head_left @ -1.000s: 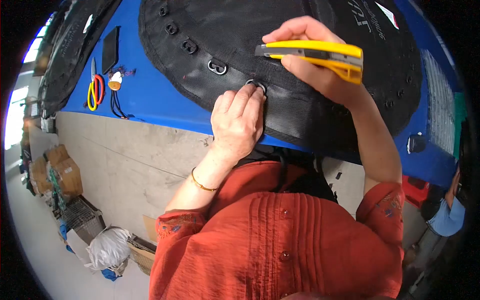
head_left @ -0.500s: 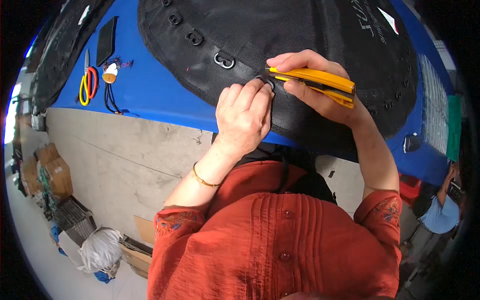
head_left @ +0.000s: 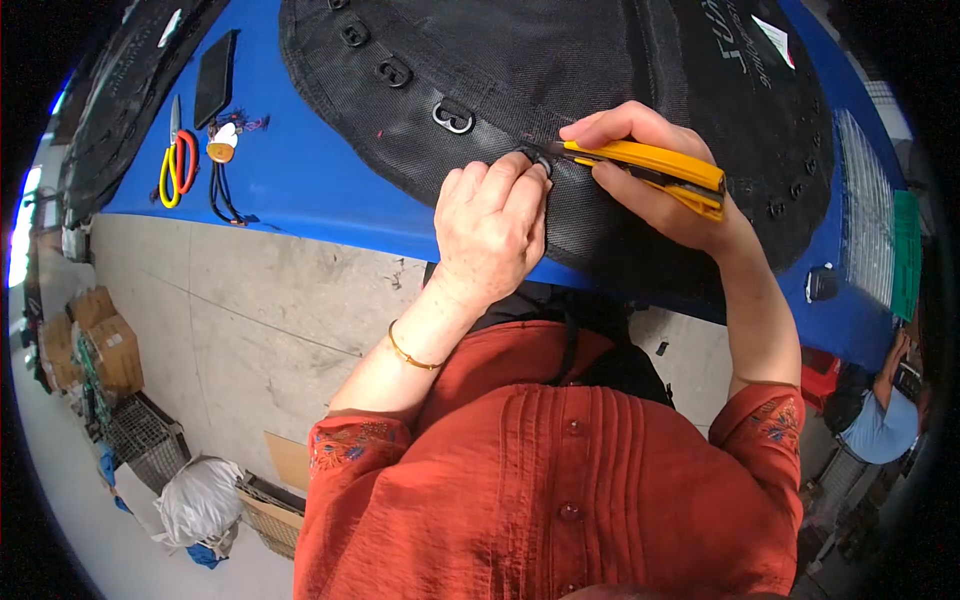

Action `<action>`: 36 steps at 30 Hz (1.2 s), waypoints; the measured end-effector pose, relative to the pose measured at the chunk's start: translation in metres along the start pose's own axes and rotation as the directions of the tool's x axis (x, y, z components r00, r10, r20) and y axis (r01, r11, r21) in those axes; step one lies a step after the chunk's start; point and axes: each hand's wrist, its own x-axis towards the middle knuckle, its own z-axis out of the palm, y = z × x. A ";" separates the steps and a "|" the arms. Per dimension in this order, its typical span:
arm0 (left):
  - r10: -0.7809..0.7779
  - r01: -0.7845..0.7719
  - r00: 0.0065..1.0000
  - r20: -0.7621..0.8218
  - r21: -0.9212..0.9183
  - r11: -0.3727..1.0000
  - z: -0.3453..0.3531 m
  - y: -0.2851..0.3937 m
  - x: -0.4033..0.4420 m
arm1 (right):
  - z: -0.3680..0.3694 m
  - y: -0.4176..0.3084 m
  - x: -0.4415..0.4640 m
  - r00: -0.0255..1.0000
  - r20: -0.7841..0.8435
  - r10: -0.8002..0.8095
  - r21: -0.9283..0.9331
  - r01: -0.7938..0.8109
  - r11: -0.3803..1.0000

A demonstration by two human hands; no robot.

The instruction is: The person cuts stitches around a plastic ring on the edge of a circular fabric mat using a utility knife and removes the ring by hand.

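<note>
A round black mesh mat (head_left: 480, 60) with pale lettering lies in front of me. Along its near edge sit several strap loops with metal rings, one bright metal ring (head_left: 453, 117) just left of my hands. My left hand (head_left: 490, 230) is closed at the edge, its fingertips pinching the strap of another ring (head_left: 541, 162), partly hidden by the fingers. In my right hand (head_left: 650, 170) is a pair of yellow thread snips (head_left: 660, 165), gripped between thumb and fingers. Their dark tips point left, close above that ring.
Red-and-yellow-handled scissors (head_left: 177, 165), a black phone (head_left: 214, 80) and dark cords (head_left: 222, 192) lie on the blue table cover (head_left: 290, 190) at left. Cardboard boxes (head_left: 108, 345) and a white sack (head_left: 203, 498) stand on the floor. Another person (head_left: 880, 425) is at far right.
My right hand and the snips have shifted a little to the right, away from my left fingertips. The mat has slid slightly right; my left hand keeps its pinch.
</note>
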 end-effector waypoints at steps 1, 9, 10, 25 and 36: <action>0.001 -0.001 1.000 0.000 0.000 1.000 0.001 0.000 0.000 | -0.002 -0.001 -0.001 1.000 0.006 0.001 -0.006 -0.001 1.000; 0.001 -0.001 1.000 -0.008 0.010 1.000 0.001 -0.001 0.001 | 0.001 0.005 -0.005 0.985 -0.170 -0.026 0.063 0.037 0.997; 0.005 -0.005 1.000 -0.006 0.008 1.000 0.001 -0.001 0.001 | 0.002 0.007 -0.004 0.974 -0.217 -0.072 0.069 0.088 0.994; -0.024 0.024 0.999 0.023 0.011 1.000 -0.004 0.003 0.001 | 0.030 0.013 0.009 0.963 -0.222 -0.149 0.133 0.182 0.974; -0.042 0.041 0.999 0.026 0.008 0.999 -0.004 0.002 0.000 | 0.016 0.014 0.000 0.983 -0.170 -0.064 0.163 0.092 0.982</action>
